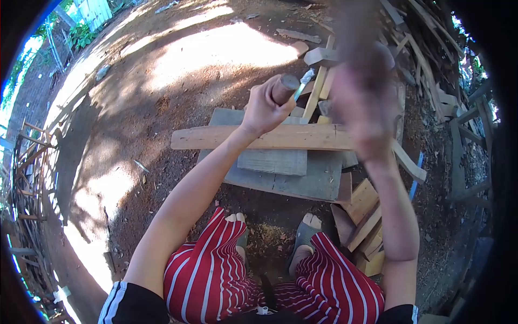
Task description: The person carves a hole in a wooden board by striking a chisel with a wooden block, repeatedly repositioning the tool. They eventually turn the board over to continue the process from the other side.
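My left hand (264, 108) is closed round a thick wooden handle (285, 89), perhaps a chisel's, with its flat round end facing up; the hand hides the lower part. This hand is above a long pale wooden plank (210, 138) that lies crosswise on a grey wood block (272, 162). A thin bluish stick with a whitish tip (306, 76) shows beside the fingers; whether I hold it cannot be made out. Smeared by motion, my right hand (364, 116) is raised over the plank's right end, wrapped round a long dark brown club-like piece (359, 38).
A wide grey board (318, 178) supports the block in front of my feet. Cut wood pieces (364, 202) are stacked right of it. More scrap timber (431, 59) lies at the far right. Brown dirt ground (135, 146), partly sunlit, spreads out on the left.
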Demonstrator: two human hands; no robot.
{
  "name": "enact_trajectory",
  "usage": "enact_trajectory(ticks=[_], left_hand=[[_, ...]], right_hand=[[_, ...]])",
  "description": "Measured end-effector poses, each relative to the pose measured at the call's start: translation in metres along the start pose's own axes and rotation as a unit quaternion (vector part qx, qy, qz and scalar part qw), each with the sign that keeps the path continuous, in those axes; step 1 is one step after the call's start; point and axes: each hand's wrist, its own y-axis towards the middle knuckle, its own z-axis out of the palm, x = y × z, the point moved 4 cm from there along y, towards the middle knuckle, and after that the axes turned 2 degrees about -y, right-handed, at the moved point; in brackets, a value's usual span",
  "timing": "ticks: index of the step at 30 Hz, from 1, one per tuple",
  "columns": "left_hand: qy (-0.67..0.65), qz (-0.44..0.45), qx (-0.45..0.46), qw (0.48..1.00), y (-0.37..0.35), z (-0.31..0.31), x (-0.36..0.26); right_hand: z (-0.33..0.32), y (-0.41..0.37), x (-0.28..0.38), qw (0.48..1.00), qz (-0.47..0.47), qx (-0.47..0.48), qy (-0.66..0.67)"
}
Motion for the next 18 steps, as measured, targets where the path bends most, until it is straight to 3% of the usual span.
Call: enact_trajectory(ticks=[1,3,5,6,7,9,10,11,13,15,16,17,18], left_hand=[[-0.011,-0.02,0.018,1.0,-0.002,0.002,0.013],[-0.019,-0.043,0.047,0.998,-0.002,0.005,0.012],[-0.029,0.017,-0.018,0.999,0.001,0.002,0.0],[0.035,-0.079,0.029,0.996,0.001,0.002,-0.008],[0.033,-0.079,0.03,0.996,0.0,0.006,-0.003],[0.035,0.023,0.013,0.999,-0.001,0.01,-0.002],[0.043,0.036,0.025,0.998,-0.002,0.012,-0.003],[0.044,0.041,0.027,0.998,0.001,0.013,-0.003],[0.068,0.153,0.02,0.986,0.008,0.018,-0.002],[0.053,0.147,0.032,0.987,0.007,0.017,0.004],[0.031,0.046,0.057,0.997,0.01,0.017,0.016],[0.012,-0.053,0.082,0.995,0.011,0.018,0.023],[-0.006,0.013,0.009,1.0,0.012,0.018,0.015]], right_hand=[[0.002,-0.002,-0.004,1.0,-0.006,0.0,-0.002],[0.023,-0.011,-0.011,0.944,0.066,0.196,-0.257],[0.013,-0.003,0.002,0.948,0.083,0.2,-0.231],[0.005,0.004,0.014,0.987,0.031,0.114,-0.11],[-0.004,0.011,0.024,0.999,-0.029,0.02,0.011],[-0.003,0.005,0.022,0.998,-0.021,-0.016,0.054],[0.012,-0.009,0.0,0.989,0.032,0.085,-0.119],[0.02,-0.021,-0.02,0.938,0.082,0.177,-0.287],[0.018,-0.028,-0.03,0.915,0.121,0.21,-0.323],[0.018,-0.041,-0.034,0.936,0.198,0.219,-0.189],[0.018,-0.047,-0.039,0.934,0.203,0.223,-0.192],[0.018,-0.052,-0.049,0.96,0.204,0.145,-0.127],[0.018,-0.057,-0.06,0.976,0.2,0.064,-0.059]])
